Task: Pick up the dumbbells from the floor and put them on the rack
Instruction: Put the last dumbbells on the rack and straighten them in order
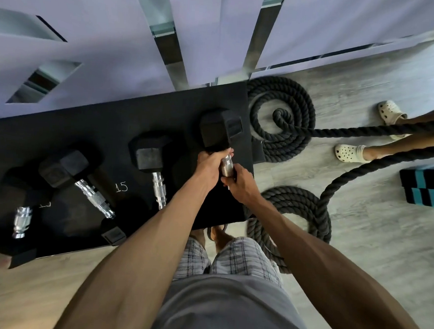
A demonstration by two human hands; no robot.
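Both forearms reach to a dumbbell (219,129) over the black rack (86,120), left hand (209,164) and right hand (242,183) wrapped round its handle (227,166). Another dumbbell (149,157) lies just left of it. Coiled rope (282,117) lies on the floor right of the rack.

Looking down, my left hand (211,164) and right hand (242,183) both grip the knurled steel handle of a black hex dumbbell (219,131) at the right end of a black rack (163,110). My left hand sits nearer its far head, my right just behind. Three other dumbbells (149,155) lie on the rack to the left, by a chalked 15 (121,187). Coiled black rope (284,120) lies on the grey floor to the right, near another person's feet in white clogs (348,153).
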